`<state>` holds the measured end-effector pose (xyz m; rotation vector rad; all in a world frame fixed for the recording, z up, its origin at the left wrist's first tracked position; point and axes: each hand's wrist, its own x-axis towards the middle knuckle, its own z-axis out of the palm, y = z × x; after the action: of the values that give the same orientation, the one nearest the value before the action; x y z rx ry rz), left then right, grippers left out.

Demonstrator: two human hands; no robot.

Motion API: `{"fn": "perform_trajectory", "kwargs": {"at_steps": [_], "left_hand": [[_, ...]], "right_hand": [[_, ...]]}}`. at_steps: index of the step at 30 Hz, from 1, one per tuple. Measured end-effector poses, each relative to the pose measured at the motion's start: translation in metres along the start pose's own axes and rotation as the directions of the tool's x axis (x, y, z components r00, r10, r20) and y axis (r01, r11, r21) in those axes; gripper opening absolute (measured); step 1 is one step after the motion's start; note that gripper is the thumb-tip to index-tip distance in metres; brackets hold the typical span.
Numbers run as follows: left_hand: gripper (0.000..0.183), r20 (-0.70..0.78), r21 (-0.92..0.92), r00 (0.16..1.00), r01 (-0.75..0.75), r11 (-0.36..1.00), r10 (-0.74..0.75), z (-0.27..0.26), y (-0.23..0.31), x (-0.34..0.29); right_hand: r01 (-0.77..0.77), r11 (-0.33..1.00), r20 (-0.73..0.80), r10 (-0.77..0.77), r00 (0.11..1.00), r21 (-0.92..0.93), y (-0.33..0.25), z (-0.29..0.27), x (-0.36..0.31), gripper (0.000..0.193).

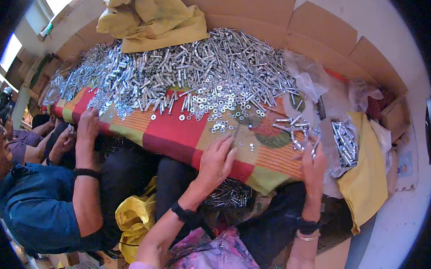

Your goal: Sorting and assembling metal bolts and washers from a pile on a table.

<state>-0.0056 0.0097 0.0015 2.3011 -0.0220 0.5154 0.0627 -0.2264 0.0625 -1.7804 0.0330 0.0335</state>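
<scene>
My left hand [219,158] rests over the patchwork cloth [170,141], fingers stretched toward a scatter of small nuts [221,127] and flat washers [214,98]; nothing shows in its grasp. At the right, my right hand [313,161] is closed around a shiny metal expansion bolt [315,148], partly hidden by the fingers. Just beyond it lies a small cluster of assembled expansion bolts [292,126]. Behind the washers rises a wide heap of loose silvery bolts and sleeves [221,57].
A cardboard box lined with plastic [345,143] holds bolts at the right, beside a yellow sack [366,171]. Another yellow sack [157,21] lies on the heap. Cardboard walls [321,29] edge the back. A co-worker [45,195] sits at my left, a hand at the parts.
</scene>
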Motion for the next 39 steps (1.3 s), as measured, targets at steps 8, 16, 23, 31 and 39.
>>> {"fn": "perform_trajectory", "kwargs": {"at_steps": [8, 16, 23, 31, 39], "left_hand": [[0.039, 0.086, 0.333, 0.978, -0.207, 0.920, 0.189, 0.028, -0.023, 0.049], [0.028, 0.082, 0.348, 0.964, -0.264, 0.899, 0.251, 0.061, -0.028, 0.088], [0.026, 0.094, 0.332, 0.974, -0.227, 0.916, 0.208, 0.004, -0.033, 0.049], [0.027, 0.062, 0.325, 0.984, -0.176, 0.929, 0.164, 0.000, -0.045, 0.053], [0.017, -0.161, 0.008, 0.987, -0.012, 1.000, 0.013, -0.028, -0.073, 0.069]], "right_hand": [[0.093, 0.960, 0.023, -0.090, 0.996, -0.263, -0.024, -0.006, 0.001, 0.026], [0.146, 0.989, 0.350, -0.127, 0.928, -0.029, -0.029, 0.052, -0.010, 0.028], [-0.383, 0.838, 0.457, 0.186, 0.870, 0.388, -0.006, 0.070, 0.003, 0.032], [-0.642, 0.530, 0.560, 0.334, 0.758, 0.554, 0.010, 0.072, 0.010, 0.035], [-0.616, 0.643, 0.629, 0.258, 0.733, 0.455, 0.022, 0.080, 0.010, 0.027]]}}
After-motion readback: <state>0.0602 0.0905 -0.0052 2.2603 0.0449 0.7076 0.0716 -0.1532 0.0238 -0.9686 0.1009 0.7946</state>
